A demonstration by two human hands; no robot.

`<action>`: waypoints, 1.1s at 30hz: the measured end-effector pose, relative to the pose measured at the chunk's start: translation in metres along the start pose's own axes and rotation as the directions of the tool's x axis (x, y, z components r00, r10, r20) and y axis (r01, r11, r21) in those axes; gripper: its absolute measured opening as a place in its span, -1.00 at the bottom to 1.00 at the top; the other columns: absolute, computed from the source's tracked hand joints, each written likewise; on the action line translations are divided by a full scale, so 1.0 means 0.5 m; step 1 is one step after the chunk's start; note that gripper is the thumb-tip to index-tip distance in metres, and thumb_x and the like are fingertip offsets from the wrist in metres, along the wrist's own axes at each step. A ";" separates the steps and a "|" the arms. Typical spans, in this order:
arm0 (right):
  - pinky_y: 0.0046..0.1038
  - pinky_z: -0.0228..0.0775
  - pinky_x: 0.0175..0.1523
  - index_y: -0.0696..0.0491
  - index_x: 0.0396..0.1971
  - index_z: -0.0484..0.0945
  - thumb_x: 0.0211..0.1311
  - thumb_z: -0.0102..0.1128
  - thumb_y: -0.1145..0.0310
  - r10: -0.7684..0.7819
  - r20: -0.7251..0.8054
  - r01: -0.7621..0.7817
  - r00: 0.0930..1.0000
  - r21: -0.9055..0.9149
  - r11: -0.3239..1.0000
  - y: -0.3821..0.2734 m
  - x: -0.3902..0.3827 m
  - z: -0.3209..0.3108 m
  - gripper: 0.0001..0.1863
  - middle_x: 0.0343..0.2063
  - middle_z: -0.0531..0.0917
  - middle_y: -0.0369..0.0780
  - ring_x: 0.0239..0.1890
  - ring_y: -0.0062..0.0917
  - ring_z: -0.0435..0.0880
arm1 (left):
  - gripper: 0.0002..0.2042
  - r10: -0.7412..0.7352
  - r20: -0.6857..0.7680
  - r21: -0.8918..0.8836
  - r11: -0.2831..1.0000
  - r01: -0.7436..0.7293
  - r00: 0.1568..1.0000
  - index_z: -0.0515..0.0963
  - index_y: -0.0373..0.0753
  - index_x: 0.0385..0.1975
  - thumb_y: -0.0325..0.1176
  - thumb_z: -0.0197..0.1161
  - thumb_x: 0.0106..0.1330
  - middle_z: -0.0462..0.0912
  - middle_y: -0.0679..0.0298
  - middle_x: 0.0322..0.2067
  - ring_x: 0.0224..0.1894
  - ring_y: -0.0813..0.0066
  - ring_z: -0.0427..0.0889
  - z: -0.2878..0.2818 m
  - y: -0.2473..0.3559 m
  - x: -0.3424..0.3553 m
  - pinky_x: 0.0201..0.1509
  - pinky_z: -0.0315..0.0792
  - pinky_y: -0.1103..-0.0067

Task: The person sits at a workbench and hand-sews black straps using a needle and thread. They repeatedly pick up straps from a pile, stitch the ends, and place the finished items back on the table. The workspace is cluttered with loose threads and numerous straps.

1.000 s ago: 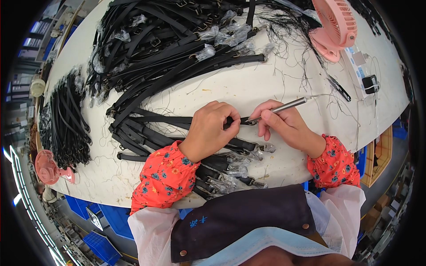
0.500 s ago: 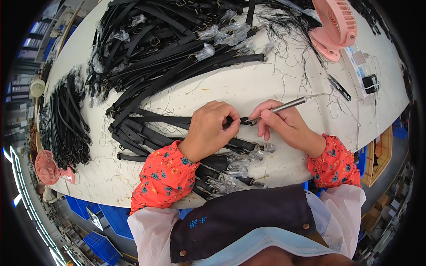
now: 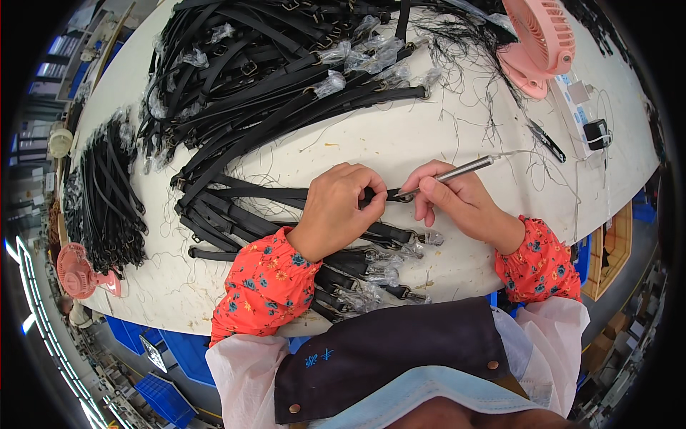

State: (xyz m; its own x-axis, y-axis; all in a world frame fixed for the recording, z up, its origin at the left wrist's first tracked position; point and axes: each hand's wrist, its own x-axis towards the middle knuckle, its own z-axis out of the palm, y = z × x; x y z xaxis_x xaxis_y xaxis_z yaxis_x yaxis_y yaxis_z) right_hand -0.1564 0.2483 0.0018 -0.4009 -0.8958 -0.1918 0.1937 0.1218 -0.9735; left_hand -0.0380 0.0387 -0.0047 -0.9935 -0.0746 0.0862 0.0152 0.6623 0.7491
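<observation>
Thumb and fingers of my left hand (image 3: 339,212) pinch a black strap (image 3: 275,193) close to its right end, where a small metal fitting shows. My right hand (image 3: 463,204) grips a slim silver pen-shaped tool (image 3: 464,169) with a thin wire trailing from its back. Its tip meets the strap's end, or lies just over it; I cannot tell which. More black straps (image 3: 221,214) fan out left of my left hand and run beneath it. Strap ends with clear plastic wrap (image 3: 386,270) over their buckles lie below my hands.
A large heap of black straps (image 3: 250,43) covers the far left of the white table (image 3: 493,264), with a smaller bundle (image 3: 107,193) at left. Pink fans (image 3: 539,36) stand at far right and near left. Loose threads, black-handled snips (image 3: 547,141) and a power strip (image 3: 572,107) lie at right.
</observation>
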 end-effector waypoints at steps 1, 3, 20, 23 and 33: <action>-0.63 0.46 -0.34 0.18 -0.07 0.56 0.61 -0.07 0.14 -0.002 -0.002 0.002 1.000 0.002 1.000 0.000 0.000 0.000 -0.61 -0.49 0.63 -0.30 -0.48 -0.68 0.60 | -0.96 -0.001 0.001 0.002 1.000 0.001 1.000 0.64 -0.21 -0.42 -0.44 0.36 0.16 0.64 0.33 -0.49 -0.46 0.45 0.52 0.000 0.000 0.000 -0.35 0.44 0.51; -0.63 0.46 -0.34 0.18 -0.07 0.56 0.61 -0.07 0.14 -0.008 -0.005 0.008 1.000 0.000 1.000 0.001 0.001 0.000 -0.62 -0.49 0.63 -0.30 -0.48 -0.69 0.60 | -0.96 -0.002 0.002 -0.004 1.000 0.002 1.000 0.64 -0.22 -0.42 -0.44 0.36 0.17 0.64 0.32 -0.50 -0.46 0.45 0.52 0.000 0.000 0.000 -0.35 0.44 0.52; -0.61 0.48 -0.20 0.12 0.02 0.65 0.55 0.10 0.20 -0.086 0.063 0.092 0.994 -0.111 0.990 -0.004 -0.002 0.003 -0.68 -0.31 0.70 -0.26 -0.32 -0.67 0.64 | -0.96 -0.030 0.078 -0.157 0.987 0.042 0.997 0.53 -0.33 -0.25 -0.54 0.21 0.36 0.61 0.20 -0.35 -0.43 0.41 0.52 -0.024 -0.018 -0.003 -0.31 0.42 0.51; -0.60 0.48 -0.19 0.11 0.01 0.67 0.53 0.13 0.23 -0.124 0.067 0.134 0.990 -0.159 0.978 -0.004 0.000 0.005 -0.70 -0.30 0.72 -0.25 -0.29 -0.65 0.66 | -0.96 -0.026 0.070 -0.158 0.987 0.036 0.997 0.53 -0.33 -0.25 -0.53 0.21 0.37 0.61 0.20 -0.35 -0.43 0.43 0.51 -0.023 -0.022 -0.006 -0.31 0.42 0.51; -0.57 0.45 -0.21 0.10 0.01 0.68 0.52 0.14 0.24 -0.104 0.051 0.111 0.993 -0.166 0.980 0.001 -0.001 0.007 -0.71 -0.30 0.75 -0.24 -0.27 -0.66 0.66 | -0.94 -0.034 0.079 -0.154 0.987 0.046 0.996 0.54 -0.33 -0.24 -0.51 0.22 0.37 0.62 0.21 -0.34 -0.44 0.46 0.50 -0.023 -0.022 -0.006 -0.33 0.41 0.53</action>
State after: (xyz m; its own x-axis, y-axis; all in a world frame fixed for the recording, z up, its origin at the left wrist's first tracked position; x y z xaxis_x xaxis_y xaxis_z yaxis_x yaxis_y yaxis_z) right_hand -0.1531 0.2474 0.0017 -0.3726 -0.9243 -0.0829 -0.0032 0.0907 -0.9959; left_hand -0.0340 0.0230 -0.0056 -0.9993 -0.0378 0.0081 -0.0134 0.5354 0.8445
